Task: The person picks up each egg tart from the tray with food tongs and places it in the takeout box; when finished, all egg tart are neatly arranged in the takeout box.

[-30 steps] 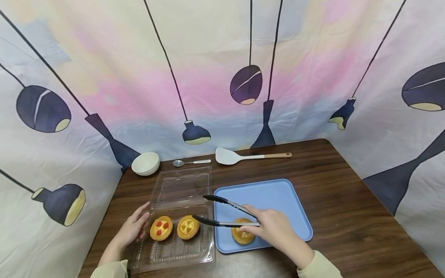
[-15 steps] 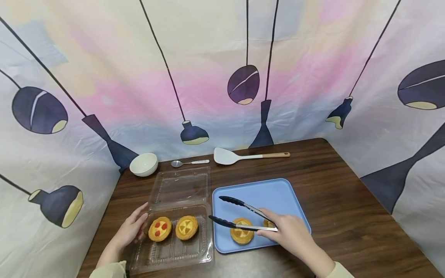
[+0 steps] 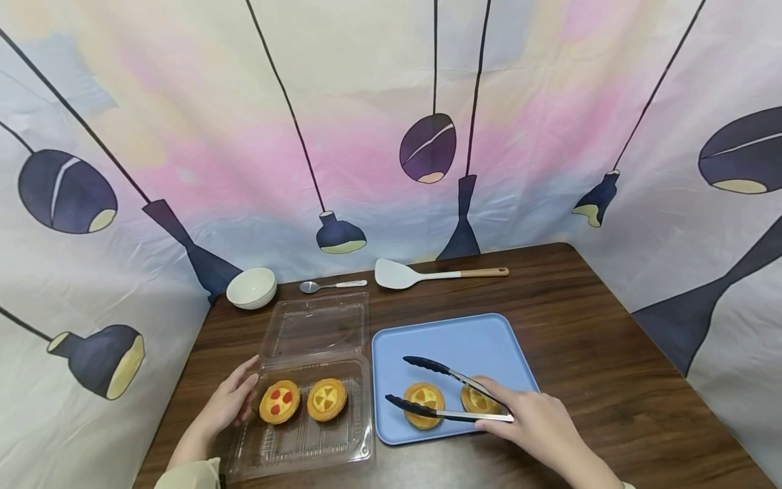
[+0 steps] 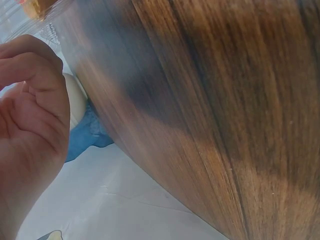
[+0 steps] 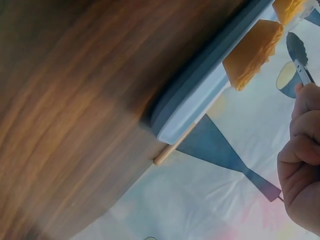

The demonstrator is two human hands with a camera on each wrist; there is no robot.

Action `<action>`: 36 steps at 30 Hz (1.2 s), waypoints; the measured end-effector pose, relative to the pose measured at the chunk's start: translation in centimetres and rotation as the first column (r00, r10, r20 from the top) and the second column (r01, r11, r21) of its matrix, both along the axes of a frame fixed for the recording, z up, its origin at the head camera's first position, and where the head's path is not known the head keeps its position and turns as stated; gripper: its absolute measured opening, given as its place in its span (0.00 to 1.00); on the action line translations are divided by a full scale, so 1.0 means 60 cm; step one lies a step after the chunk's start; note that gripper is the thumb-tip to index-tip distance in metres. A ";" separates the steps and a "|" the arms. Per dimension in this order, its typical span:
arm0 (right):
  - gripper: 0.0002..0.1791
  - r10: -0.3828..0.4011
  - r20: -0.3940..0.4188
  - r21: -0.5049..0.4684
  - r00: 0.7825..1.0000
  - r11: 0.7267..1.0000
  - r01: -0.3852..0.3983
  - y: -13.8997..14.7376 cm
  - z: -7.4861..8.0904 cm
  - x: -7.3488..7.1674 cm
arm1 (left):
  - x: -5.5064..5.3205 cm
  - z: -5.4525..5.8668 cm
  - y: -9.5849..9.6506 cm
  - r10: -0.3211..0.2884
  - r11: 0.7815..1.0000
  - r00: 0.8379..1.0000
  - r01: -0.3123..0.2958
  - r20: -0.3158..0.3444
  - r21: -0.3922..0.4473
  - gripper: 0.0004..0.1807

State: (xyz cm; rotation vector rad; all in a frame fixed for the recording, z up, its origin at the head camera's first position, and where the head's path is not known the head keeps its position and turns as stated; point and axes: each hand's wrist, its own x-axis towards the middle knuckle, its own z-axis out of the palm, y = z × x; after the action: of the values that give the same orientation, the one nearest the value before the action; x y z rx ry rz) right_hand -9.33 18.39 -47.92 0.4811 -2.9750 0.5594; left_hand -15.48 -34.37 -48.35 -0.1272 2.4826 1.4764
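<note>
My right hand (image 3: 540, 424) grips a pair of black-tipped metal tongs (image 3: 455, 415) over the blue tray (image 3: 391, 350). The tongs' arms are spread, with nothing pinched between their tips. Beneath them on the tray sit two tarts, the left one (image 3: 423, 394) and the right one (image 3: 479, 401), both partly covered by the tongs. At the left side of a clear plastic container (image 3: 342, 448), my left hand (image 3: 222, 404) rests with loosely bent fingers. Inside that container lie a tart with red dots (image 3: 280, 402) and a tart with yellow wedges (image 3: 326, 399).
The container's lid (image 3: 320, 326) lies folded back behind its base. Along the table's rear edge are a white bowl (image 3: 252, 288), a small spoon (image 3: 332, 286) and a white spatula (image 3: 397, 274) with a wooden handle. A patterned cloth backdrop (image 3: 366, 136) hangs behind.
My right hand has moved right with the tongs, from the container's edge to over the tray. The tray's right-hand tart has come into view. My left hand stays by the container.
</note>
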 end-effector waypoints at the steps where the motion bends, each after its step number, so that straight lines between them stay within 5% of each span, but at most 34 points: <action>1: 0.37 0.002 0.001 0.003 1.000 1.000 -0.002 0.001 0.001 0.002 | 0.000 0.001 0.000 0.001 1.000 1.000 -0.001 0.000 -0.001 0.26; 36: 0.37 0.070 0.105 0.043 0.992 0.996 -0.075 0.029 -0.001 0.030 | 0.000 -0.001 -0.001 0.023 0.999 0.999 -0.024 0.025 0.026 0.26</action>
State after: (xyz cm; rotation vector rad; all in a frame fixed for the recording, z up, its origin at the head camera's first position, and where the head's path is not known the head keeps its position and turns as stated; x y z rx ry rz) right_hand -7.54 20.15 -47.97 0.5844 -3.0856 0.5373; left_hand -15.46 -34.46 -48.41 -0.1696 2.4495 1.5067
